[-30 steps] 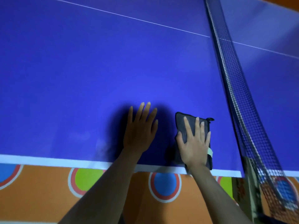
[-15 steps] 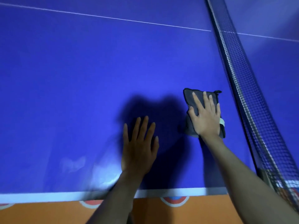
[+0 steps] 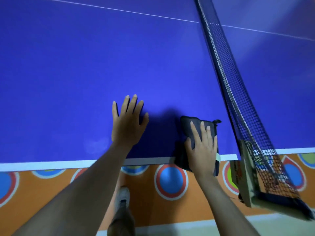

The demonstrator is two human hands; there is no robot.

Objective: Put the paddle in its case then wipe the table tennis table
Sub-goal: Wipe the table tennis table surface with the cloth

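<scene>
The blue table tennis table [image 3: 85, 74] fills most of the view, with its white edge line along the near side. My right hand [image 3: 202, 147] lies flat with fingers spread on a dark grey folded cloth [image 3: 187, 130] at the table's near edge, close to the net. The cloth's near end hangs over the edge. My left hand [image 3: 127, 123] rests flat on the bare table surface, fingers apart, to the left of the cloth. No paddle or case is in view.
The black net [image 3: 228, 79] runs from the top to the lower right, held by a post and clamp [image 3: 245, 174] at the table's edge. Below the table lies an orange floor with coloured circles [image 3: 170, 179]. My shoe [image 3: 122, 196] shows under the edge.
My right hand has pulled the cloth back from farther up the table to the near edge, where it now overhangs. My left hand stays flat on the table.
</scene>
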